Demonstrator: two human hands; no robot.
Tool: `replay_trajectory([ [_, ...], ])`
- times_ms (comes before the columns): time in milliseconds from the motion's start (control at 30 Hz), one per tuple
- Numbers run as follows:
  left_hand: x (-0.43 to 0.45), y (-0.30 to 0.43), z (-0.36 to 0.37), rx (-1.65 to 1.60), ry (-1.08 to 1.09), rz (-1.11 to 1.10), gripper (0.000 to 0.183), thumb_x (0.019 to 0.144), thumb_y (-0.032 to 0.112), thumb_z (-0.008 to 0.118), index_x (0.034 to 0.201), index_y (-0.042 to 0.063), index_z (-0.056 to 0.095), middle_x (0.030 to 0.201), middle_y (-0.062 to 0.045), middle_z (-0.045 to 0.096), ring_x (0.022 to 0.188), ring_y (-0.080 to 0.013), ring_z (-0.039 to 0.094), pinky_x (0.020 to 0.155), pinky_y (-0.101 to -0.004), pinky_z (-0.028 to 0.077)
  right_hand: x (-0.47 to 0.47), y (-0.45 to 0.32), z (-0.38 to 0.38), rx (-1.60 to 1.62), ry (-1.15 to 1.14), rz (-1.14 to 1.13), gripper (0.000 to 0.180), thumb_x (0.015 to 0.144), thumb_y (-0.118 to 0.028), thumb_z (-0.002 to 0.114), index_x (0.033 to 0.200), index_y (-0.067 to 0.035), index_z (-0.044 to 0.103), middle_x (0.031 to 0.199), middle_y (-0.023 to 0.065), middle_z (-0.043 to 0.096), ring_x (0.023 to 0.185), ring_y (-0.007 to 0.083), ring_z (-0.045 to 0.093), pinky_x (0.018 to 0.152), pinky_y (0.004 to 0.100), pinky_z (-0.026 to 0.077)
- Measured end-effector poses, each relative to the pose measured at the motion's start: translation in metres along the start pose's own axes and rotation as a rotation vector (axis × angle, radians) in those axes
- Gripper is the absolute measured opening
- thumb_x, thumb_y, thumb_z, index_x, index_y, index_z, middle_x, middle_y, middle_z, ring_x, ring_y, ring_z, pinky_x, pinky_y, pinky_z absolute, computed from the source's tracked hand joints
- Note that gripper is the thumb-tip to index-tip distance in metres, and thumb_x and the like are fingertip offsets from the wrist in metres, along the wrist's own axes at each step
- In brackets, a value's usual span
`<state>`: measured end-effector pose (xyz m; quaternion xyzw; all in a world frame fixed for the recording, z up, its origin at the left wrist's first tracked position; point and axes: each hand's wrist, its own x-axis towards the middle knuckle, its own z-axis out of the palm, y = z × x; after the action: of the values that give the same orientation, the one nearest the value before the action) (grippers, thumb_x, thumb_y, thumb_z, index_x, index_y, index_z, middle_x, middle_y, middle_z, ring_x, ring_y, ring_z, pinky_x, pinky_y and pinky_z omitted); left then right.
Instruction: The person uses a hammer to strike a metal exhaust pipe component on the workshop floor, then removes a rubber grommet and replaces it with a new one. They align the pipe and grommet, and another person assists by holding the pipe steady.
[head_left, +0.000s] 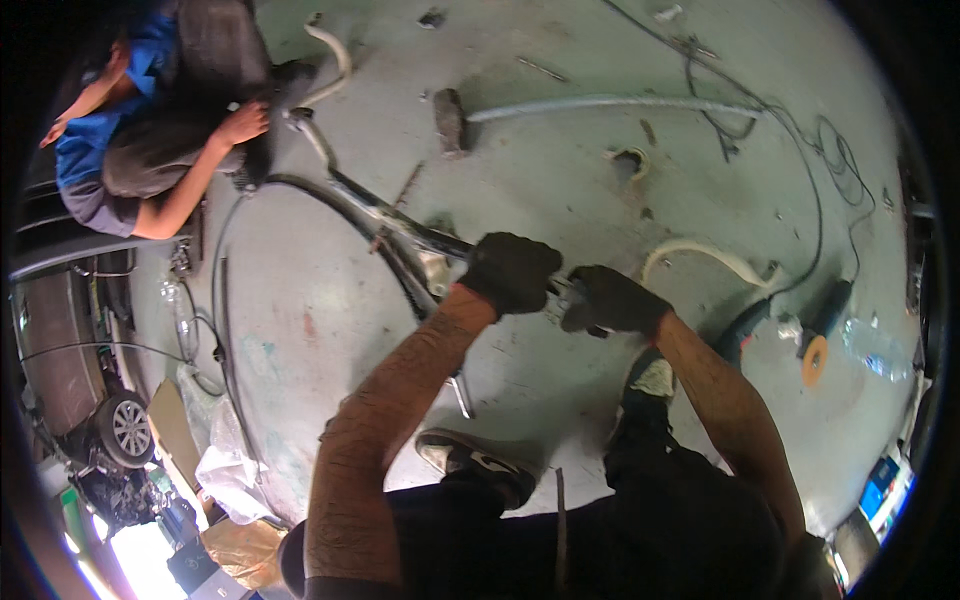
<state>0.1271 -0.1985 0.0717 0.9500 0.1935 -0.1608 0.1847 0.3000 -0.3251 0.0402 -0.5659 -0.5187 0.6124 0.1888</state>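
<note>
Both my hands wear dark gloves and meet near the middle of the view. My left hand (514, 273) is closed around the end of a dark bent metal bar (405, 225), which runs up and left towards a crouching person. My right hand (611, 300) is closed on a small metallic piece (568, 294) close beside my left hand; the fingers hide most of it, and its kind cannot be told. Under the bar lies a pale cylindrical part (435, 271). A curved black strip (360, 217) passes below the bar.
A person (150, 135) in blue crouches at the upper left. A sledgehammer (451, 124) lies ahead. At right are an angle grinder (823, 322) with an orange disc, its cables, a curved pale strip (701, 246) and a clear plastic bottle (874, 349). A car wheel (129, 429) shows at lower left.
</note>
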Motion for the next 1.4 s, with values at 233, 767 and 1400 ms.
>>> replay_trajectory([
  [233,-0.001,-0.006,0.015,0.07,0.139,0.096,0.02,0.068,0.02,0.064,0.087,0.014,0.069,0.077,-0.007,0.07,0.068,-0.0308,0.07,0.058,-0.0457,0.055,-0.006,-0.012,0.016,-0.279,0.33,-0.075,0.054,0.076,-0.036,0.081,0.112,-0.001,0.061,0.095,0.0177,0.07,0.076,0.0267,0.07,0.067,0.0436,0.054],
  [767,-0.046,-0.028,-0.021,0.239,0.445,0.112,0.012,0.08,0.019,0.063,0.087,0.011,0.068,0.082,-0.01,0.065,0.084,-0.0266,0.065,0.073,-0.0455,0.051,-0.002,0.018,0.051,-0.867,0.481,-0.091,0.06,0.074,-0.038,0.079,0.12,-0.005,0.061,0.121,0.0149,0.057,0.116,0.032,0.055,0.099,0.0516,0.042],
  [1400,-0.031,-0.002,0.081,-0.071,0.271,0.144,0.063,0.075,0.029,0.074,0.13,0.004,0.057,0.122,-0.015,0.058,0.122,-0.0355,0.052,0.11,-0.0509,0.037,0.009,0.039,0.086,-0.817,0.598,-0.192,0.049,0.08,-0.03,0.074,0.118,-0.003,0.057,0.112,0.0169,0.059,0.107,0.0353,0.056,0.093,0.0501,0.043],
])
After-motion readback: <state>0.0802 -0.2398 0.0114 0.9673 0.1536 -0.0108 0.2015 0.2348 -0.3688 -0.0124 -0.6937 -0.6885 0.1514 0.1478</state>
